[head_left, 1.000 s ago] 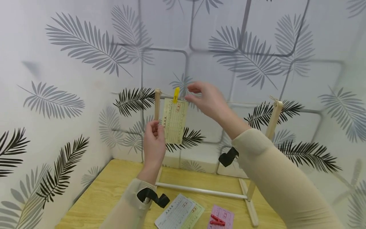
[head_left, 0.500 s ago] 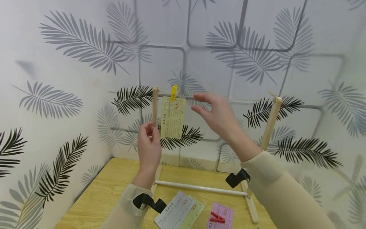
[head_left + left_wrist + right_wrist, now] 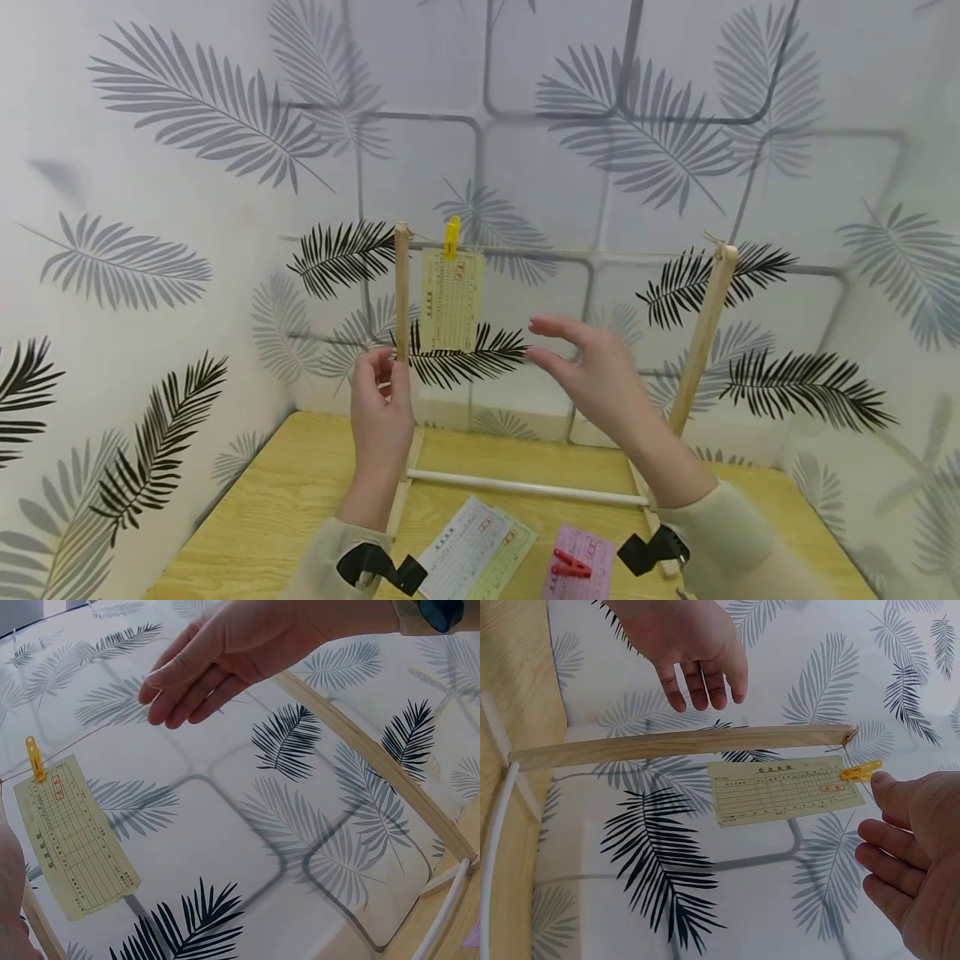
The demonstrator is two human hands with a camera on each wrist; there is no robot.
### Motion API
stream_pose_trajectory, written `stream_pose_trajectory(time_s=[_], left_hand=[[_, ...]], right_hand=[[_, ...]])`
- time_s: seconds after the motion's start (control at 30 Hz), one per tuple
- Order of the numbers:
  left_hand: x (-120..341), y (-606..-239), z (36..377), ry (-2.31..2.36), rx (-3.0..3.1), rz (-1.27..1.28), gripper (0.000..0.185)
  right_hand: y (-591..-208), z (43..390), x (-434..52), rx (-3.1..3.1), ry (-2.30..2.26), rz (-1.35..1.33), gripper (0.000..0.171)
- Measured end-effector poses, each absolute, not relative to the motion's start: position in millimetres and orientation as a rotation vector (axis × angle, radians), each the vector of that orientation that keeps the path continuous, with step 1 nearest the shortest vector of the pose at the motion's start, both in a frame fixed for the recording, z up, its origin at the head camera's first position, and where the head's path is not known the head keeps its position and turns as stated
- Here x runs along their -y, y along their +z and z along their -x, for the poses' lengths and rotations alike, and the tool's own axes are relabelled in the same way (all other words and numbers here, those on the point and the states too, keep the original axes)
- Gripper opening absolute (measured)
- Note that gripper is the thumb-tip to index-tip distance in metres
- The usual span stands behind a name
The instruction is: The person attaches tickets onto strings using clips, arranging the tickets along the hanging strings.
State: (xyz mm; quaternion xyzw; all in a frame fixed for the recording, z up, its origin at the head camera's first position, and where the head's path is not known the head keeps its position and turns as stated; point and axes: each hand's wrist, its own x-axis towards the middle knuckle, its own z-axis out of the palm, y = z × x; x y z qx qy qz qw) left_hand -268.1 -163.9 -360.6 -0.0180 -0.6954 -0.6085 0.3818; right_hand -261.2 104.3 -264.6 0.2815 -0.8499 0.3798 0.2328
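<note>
Yellow slip [image 3: 450, 308] hangs far left, yellow clip [image 3: 452, 237] at its top, just right of left post [image 3: 402, 292]. Left hand [image 3: 381, 408] beside post, fingers loose, holding nothing. Right hand [image 3: 600, 371] right of slip, thumb and fingers apart. Near, on table [image 3: 255, 500]: pink slip [image 3: 600, 554] under red clip [image 3: 572, 565].
</note>
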Motion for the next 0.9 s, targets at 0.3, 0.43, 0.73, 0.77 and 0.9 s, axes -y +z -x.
stream_pose_trajectory(time_s=[0.3,0.43,0.73,0.77,0.9], left_hand=[[158.7,-382.1,258.3,-1.57,1.804,0.026,0.028],[156.5,-389.9,254.1,-1.565,1.825,0.032,0.028],[150.0,-410.0,245.7,-1.556,1.926,0.029,0.027],[149.1,-412.5,245.2,-1.549,1.936,0.027,0.026],[145.4,-422.2,244.1,-1.5,1.981,0.019,0.024]], right_hand=[[-311.6,249.7,-130.1,2.442,1.121,-0.647,0.043],[-331.2,247.9,-139.0,2.466,1.141,-0.606,0.044],[-367.7,240.6,-155.5,2.526,1.261,-0.517,0.043],[-372.0,239.9,-157.3,2.539,1.275,-0.509,0.043],[-389.0,237.4,-165.1,2.579,1.299,-0.479,0.044]])
